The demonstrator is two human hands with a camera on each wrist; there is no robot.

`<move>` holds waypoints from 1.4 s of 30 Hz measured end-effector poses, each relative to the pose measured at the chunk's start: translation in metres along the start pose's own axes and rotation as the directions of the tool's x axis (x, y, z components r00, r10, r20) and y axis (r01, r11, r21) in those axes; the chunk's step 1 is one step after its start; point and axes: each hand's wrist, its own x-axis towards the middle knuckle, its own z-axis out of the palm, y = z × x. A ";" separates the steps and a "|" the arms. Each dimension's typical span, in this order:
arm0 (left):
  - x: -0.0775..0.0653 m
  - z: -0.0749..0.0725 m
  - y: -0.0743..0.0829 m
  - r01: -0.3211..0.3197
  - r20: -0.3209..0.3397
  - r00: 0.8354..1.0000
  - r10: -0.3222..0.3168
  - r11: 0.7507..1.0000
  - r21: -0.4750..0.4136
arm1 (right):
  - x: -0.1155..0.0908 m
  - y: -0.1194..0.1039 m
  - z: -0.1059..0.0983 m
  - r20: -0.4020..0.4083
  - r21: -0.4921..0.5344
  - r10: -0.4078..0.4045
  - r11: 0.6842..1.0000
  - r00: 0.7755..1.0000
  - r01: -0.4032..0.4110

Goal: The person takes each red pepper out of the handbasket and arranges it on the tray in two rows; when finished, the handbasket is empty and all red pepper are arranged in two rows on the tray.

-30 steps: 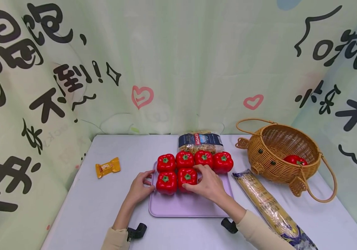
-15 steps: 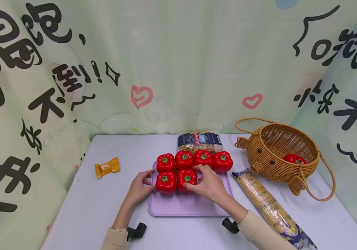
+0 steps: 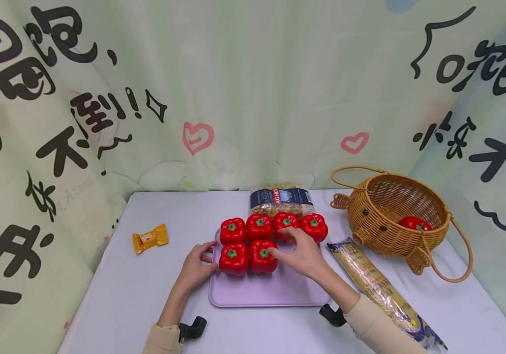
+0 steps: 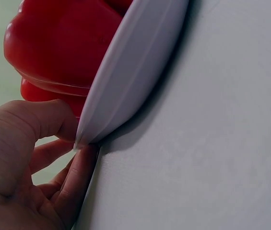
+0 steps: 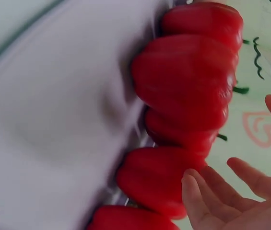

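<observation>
Red bell peppers stand on a lilac tray [image 3: 270, 294], several in a back row and two in front. My left hand [image 3: 197, 268] pinches the tray's left rim beside the front-left pepper [image 3: 234, 258]. In the left wrist view the thumb lies above the rim and fingers [image 4: 77, 184] lie under it. My right hand [image 3: 304, 254] is over the tray's right half, holding nothing, its fingers and thumb spread. Its thumb overlaps the edge of the front-right pepper [image 3: 261, 258] in the head view, and its fingers cover part of a back-row pepper [image 3: 281, 222].
A wicker basket [image 3: 368, 231] with a red pepper [image 3: 413, 223] inside stands at the right. A long pack of noodles [image 3: 378, 290] lies before it. Behind the tray is a pasta bag [image 3: 282, 200]; an orange-yellow wrapped snack [image 3: 150, 239] lies at the left.
My right hand has let go of the front-right pepper and risen slightly up and to the right. The left hand keeps its place on the tray rim.
</observation>
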 end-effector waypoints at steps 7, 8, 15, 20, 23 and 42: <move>0.001 0.000 -0.002 -0.006 -0.003 1.000 0.006 1.000 -0.001 | 0.006 0.004 -0.017 0.031 0.086 0.018 0.996 0.999 -0.021; 0.001 0.000 -0.002 -0.003 -0.002 1.000 0.003 1.000 -0.002 | 0.006 0.005 -0.020 0.031 0.088 0.023 0.996 0.999 -0.026; 0.001 0.000 -0.003 0.014 -0.001 1.000 -0.014 1.000 -0.007 | 0.010 0.011 -0.040 0.016 0.065 0.011 0.998 1.000 -0.012; -0.001 -0.001 -0.001 0.022 -0.001 1.000 -0.022 1.000 -0.007 | 0.013 0.017 -0.054 0.009 0.050 0.024 0.998 1.000 -0.024; -0.001 -0.001 -0.001 0.023 -0.002 1.000 -0.023 1.000 -0.008 | 0.014 0.020 -0.063 0.013 0.036 0.054 0.998 0.998 -0.054; 0.002 0.002 -0.003 0.015 -0.001 1.000 -0.015 1.000 -0.004 | 0.019 0.038 -0.104 0.043 0.006 0.080 0.997 0.996 -0.081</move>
